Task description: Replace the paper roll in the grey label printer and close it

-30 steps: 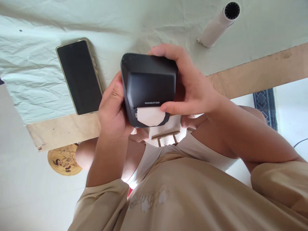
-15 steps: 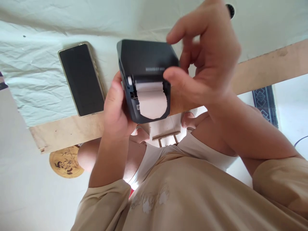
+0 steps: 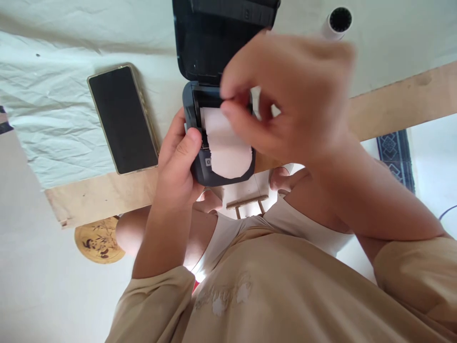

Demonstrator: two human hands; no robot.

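Observation:
My left hand (image 3: 178,162) is wrapped round the left side of a dark label printer (image 3: 202,169), its thumb on the front rim. The printer's black lid (image 3: 210,43) stands swung up and back, baring the paper bay. A white paper strip (image 3: 230,147) hangs out over the front, its end torn and uneven. Above the bay, my right hand (image 3: 289,95) is bent with thumb and forefinger drawn together at the top of the strip. The hand is blurred and covers the bay's right part, so what is between the fingertips cannot be made out.
A smartphone (image 3: 123,119) with a dark screen lies left of the printer on the pale cloth (image 3: 60,128). A white roll with a black core (image 3: 339,21) stands at the upper right. The table's wooden edge (image 3: 107,190) runs below, with a round wooden stool (image 3: 100,240) beneath.
The printer's lid has gone from closed to swung open. My right hand has moved slightly left and its fingers have come together over the bay. My left thumb has shifted onto the front rim.

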